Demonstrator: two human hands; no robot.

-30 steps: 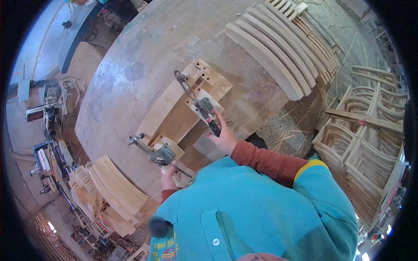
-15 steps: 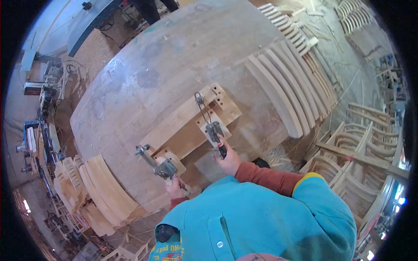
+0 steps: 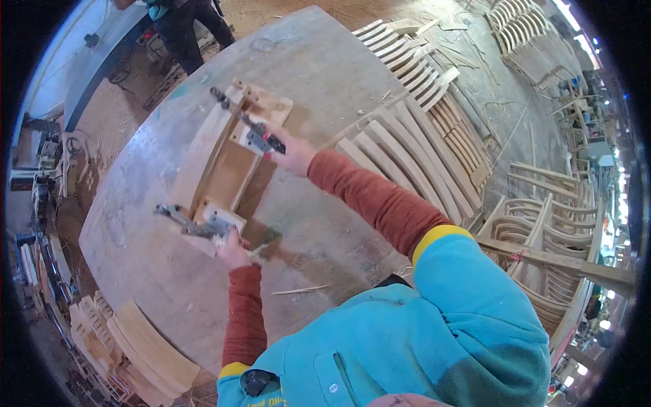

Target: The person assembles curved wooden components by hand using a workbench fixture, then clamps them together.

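Note:
A wooden jig (image 3: 232, 178) lies on the large worktable (image 3: 305, 74), with a curved wooden piece (image 3: 199, 159) along its far side. Two metal toggle clamps are mounted on it. My right hand (image 3: 293, 153) is closed around the dark handle of the upper toggle clamp (image 3: 255, 136). At the lower end, my left hand (image 3: 234, 252) grips the handle of the other toggle clamp (image 3: 215, 227); its fingers are partly hidden. Both clamp arms reach over toward the curved piece. Both my arms are stretched forward over the table.
Curved wooden slats (image 3: 407, 159) lie in a row at the table's right side, with more curved parts (image 3: 400, 57) behind them. A stack of curved boards (image 3: 152, 346) sits at the lower left. A thin wood sliver (image 3: 300, 290) lies nearer me. Another person (image 3: 190, 27) stands beyond the table.
The jig has moved away from my body across the table, with both hands still on its clamps. My arms have extended. The view has shifted, and more of the other person shows.

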